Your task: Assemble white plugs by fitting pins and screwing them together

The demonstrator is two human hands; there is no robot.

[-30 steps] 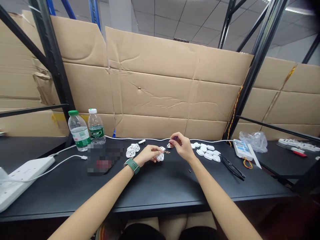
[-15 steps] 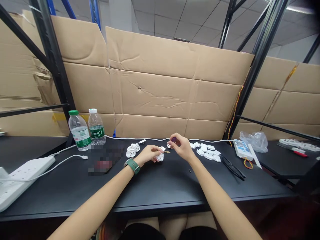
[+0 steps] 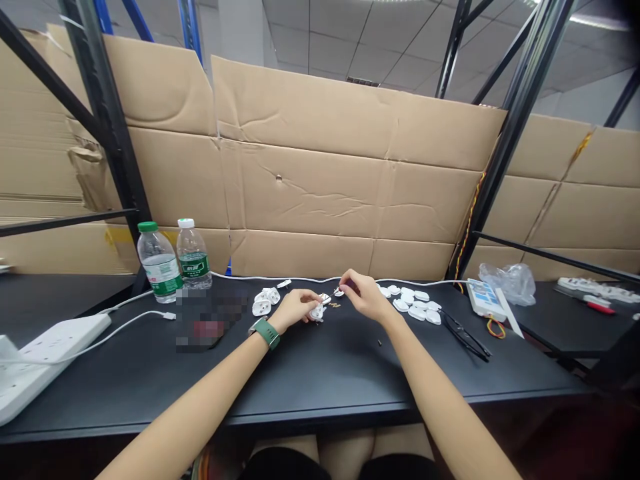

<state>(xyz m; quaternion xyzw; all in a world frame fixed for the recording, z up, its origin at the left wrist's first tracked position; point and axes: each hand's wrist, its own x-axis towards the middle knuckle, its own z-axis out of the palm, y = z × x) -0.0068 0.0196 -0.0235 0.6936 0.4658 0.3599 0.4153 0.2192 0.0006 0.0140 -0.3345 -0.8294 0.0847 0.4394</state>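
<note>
My left hand (image 3: 295, 307), with a green-strapped watch (image 3: 265, 331) on its wrist, pinches a white plug piece (image 3: 317, 312) just above the black table. My right hand (image 3: 364, 295) is closed round a small screwdriver (image 3: 331, 295). Its thin shaft slants down-left to the plug piece; whether the tip touches is too small to tell. The fingers hide its handle. Several small brass pins (image 3: 335, 305) lie between the two hands. Left of them sits a cluster of white plug bodies (image 3: 262, 307). To the right, white covers (image 3: 418, 310) are spread out.
Two water bottles (image 3: 160, 267) and a white power strip (image 3: 55, 350) stand on the left. Black tweezers or glasses-like item (image 3: 467, 337), a white box (image 3: 485, 300) and a plastic bag (image 3: 509, 283) are at right. Cardboard (image 3: 310, 180) walls the back.
My right hand has turned slightly, and the purple handle seen before is now hidden by the fingers. The plug piece in my left hand has shifted a little left and tilted.
</note>
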